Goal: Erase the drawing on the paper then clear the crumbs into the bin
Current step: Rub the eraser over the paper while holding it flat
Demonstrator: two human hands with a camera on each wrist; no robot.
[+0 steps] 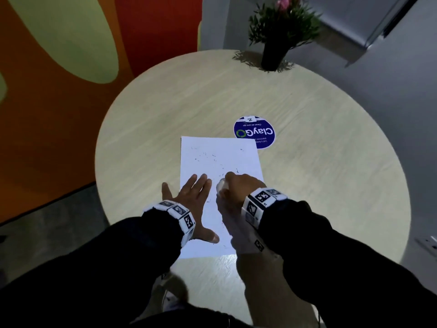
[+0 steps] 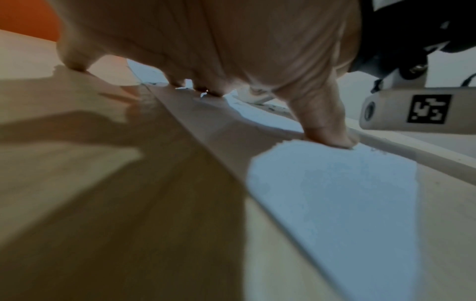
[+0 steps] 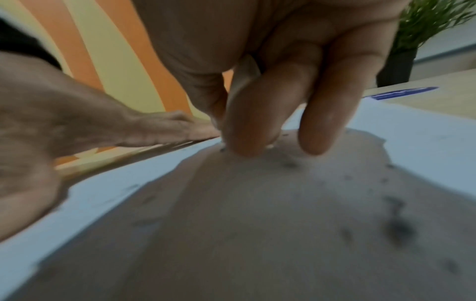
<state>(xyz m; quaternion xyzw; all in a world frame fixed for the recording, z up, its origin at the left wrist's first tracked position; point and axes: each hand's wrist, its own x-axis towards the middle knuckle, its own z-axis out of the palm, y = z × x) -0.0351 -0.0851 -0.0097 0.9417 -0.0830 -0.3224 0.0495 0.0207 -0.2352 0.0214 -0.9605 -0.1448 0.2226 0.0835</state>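
A white sheet of paper (image 1: 220,162) lies on the round table (image 1: 307,185), dotted with dark eraser crumbs (image 1: 214,157). My left hand (image 1: 189,200) lies flat on the paper's left edge with fingers spread, its thumb (image 2: 327,130) pressing the sheet (image 2: 335,193). My right hand (image 1: 236,185) pinches a white eraser (image 1: 221,185) and holds its tip down on the paper (image 3: 412,146) beside the left hand. In the right wrist view the eraser (image 3: 242,81) shows between thumb and fingers, with crumbs (image 3: 396,226) scattered nearby. No bin is in view.
A blue round sticker (image 1: 255,133) sits just beyond the paper's far right corner. A potted plant in a black vase (image 1: 274,55) stands at the table's far edge. An orange and green wall (image 1: 71,67) runs along the left.
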